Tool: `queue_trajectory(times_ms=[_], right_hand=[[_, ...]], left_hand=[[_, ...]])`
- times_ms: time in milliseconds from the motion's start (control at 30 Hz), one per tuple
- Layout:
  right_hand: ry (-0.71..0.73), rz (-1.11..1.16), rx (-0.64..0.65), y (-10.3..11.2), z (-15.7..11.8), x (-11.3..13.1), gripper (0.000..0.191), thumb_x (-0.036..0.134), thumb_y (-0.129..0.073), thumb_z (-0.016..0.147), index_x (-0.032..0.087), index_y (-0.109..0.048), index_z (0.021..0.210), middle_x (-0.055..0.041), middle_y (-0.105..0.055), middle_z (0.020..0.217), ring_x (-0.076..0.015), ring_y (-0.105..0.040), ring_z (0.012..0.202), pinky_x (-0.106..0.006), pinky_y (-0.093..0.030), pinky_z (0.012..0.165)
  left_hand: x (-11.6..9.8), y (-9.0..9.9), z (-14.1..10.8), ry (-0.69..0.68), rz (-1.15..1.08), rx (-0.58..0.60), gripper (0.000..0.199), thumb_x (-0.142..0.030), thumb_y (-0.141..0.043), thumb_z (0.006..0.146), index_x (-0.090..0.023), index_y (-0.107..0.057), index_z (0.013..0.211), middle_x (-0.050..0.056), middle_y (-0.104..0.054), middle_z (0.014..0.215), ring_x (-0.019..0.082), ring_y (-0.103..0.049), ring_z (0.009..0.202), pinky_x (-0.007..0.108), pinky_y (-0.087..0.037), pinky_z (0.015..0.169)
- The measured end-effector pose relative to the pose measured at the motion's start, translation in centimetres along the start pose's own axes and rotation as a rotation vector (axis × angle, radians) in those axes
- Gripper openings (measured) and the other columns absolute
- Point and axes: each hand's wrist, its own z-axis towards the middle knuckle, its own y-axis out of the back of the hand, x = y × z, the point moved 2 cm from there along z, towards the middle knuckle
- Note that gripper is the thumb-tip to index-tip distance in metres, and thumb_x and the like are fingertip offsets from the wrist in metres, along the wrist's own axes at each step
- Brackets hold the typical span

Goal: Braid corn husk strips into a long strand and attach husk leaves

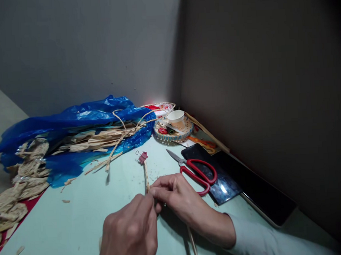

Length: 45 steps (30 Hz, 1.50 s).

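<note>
A thin braided straw cord (146, 176) runs toward me from a dark pink binder clip (142, 157) that grips its far end on the pale green table. My left hand (133, 232) is closed, its fingers pinching the near end of the cord. From the right, my right hand (174, 195) pinches the same spot, thumb and forefinger pressed together beside the left fingertips. The fingers hide the place where the strands meet. A loose straw strand (193, 244) shows below my right wrist, trailing toward the table's near edge.
Red-handled scissors (197, 173) lie right of my hands, partly over a dark phone (219, 178); a black tablet (256, 187) is beyond. A blue plastic bag (81, 113) with straw strips, a woven basket (167, 138) holding a cup (176, 119), and walls stand behind.
</note>
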Motion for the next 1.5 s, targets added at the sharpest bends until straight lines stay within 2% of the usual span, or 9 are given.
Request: queue_trajectory(times_ms=[167,267,500,600,733,833,1133,1300,1500], right_hand=[[-0.083,0.146,0.002,0.0,0.1,-0.2,0.019,0.025,-0.063,0.078,0.010,-0.062,0.066,0.0028,-0.051,0.053,-0.0077,-0.043,0.050,-0.021,-0.030,0.051],[-0.145,0.180,0.002,0.2,0.1,0.0,0.020,0.027,-0.067,0.077,0.009,-0.066,0.071,0.0004,-0.058,0.057,-0.0080,-0.046,0.051,-0.021,-0.032,0.052],[-0.197,0.210,0.000,0.6,-0.3,1.0,0.021,0.028,-0.070,0.075,0.010,-0.064,0.066,0.0023,-0.057,0.053,-0.0048,-0.034,0.046,-0.020,-0.025,0.048],[-0.178,0.292,0.074,0.2,-0.2,0.9,0.020,0.029,-0.070,0.073,0.012,-0.061,0.068,0.0037,-0.053,0.049,-0.0072,-0.042,0.046,-0.021,-0.032,0.052],[-0.126,0.232,0.106,0.5,0.1,0.2,0.015,0.026,-0.064,0.077,0.011,-0.064,0.078,-0.0022,-0.062,0.063,-0.0128,-0.055,0.059,-0.025,-0.038,0.061],[-0.084,-0.007,0.097,1.1,0.2,0.0,0.014,0.021,-0.057,0.082,0.010,-0.065,0.079,-0.0037,-0.063,0.070,-0.0131,-0.055,0.065,-0.024,-0.037,0.062],[0.121,-1.015,0.019,1.1,-1.6,2.1,0.025,0.022,-0.044,0.094,0.017,-0.060,0.075,-0.0049,-0.066,0.072,-0.0148,-0.053,0.064,-0.028,-0.034,0.063],[0.141,-1.199,0.007,0.5,-2.6,2.0,0.024,0.026,-0.040,0.096,0.021,-0.052,0.076,-0.0034,-0.062,0.069,-0.0170,-0.050,0.060,-0.030,-0.026,0.057],[0.022,-1.330,0.123,-1.2,-3.6,2.4,0.013,0.008,-0.051,0.084,0.018,-0.056,0.092,-0.0075,-0.065,0.086,-0.0228,-0.059,0.075,-0.031,-0.026,0.056]], left_hand=[[-0.9,-0.7,-1.1,-0.217,0.293,-0.113,0.021,-0.007,-0.054,0.078,-0.014,-0.073,0.085,0.004,-0.067,0.060,0.017,-0.060,0.044,0.031,-0.039,0.046],[-1.1,-0.3,-1.4,-0.226,0.177,-0.106,0.027,-0.012,-0.057,0.077,-0.014,-0.074,0.098,0.008,-0.075,0.072,0.018,-0.064,0.050,0.028,-0.041,0.047],[2.7,2.2,2.0,0.603,-0.646,0.127,0.026,-0.044,-0.059,0.082,-0.024,-0.071,0.069,0.001,-0.070,0.066,0.018,-0.060,0.061,0.024,-0.042,0.057],[2.8,0.6,2.5,0.710,-1.165,0.389,0.023,-0.040,-0.059,0.084,-0.019,-0.064,0.075,0.002,-0.066,0.071,0.016,-0.059,0.068,0.025,-0.044,0.067],[2.0,-1.8,1.7,0.842,-1.553,0.441,0.020,-0.036,-0.059,0.086,-0.017,-0.057,0.082,-0.003,-0.053,0.063,0.006,-0.038,0.048,0.019,-0.030,0.047],[1.9,-2.7,1.2,0.895,-1.549,0.424,0.022,-0.035,-0.062,0.083,-0.016,-0.055,0.078,-0.005,-0.048,0.063,0.003,-0.019,0.044,0.018,-0.014,0.041],[1.6,-2.9,0.9,0.887,-1.125,0.328,0.039,-0.039,-0.053,0.086,-0.018,-0.046,0.054,-0.008,-0.038,0.043,0.005,-0.024,0.038,0.020,-0.012,0.039],[1.1,-2.7,0.8,0.967,-1.178,0.302,0.033,-0.042,-0.058,0.080,-0.018,-0.055,0.057,-0.011,-0.024,0.039,0.005,-0.016,0.037,0.021,-0.008,0.039],[1.1,-2.6,0.6,0.960,-1.272,0.297,0.031,-0.044,-0.058,0.081,-0.014,-0.065,0.078,-0.006,-0.043,0.039,0.006,-0.021,0.038,0.022,-0.009,0.042]])
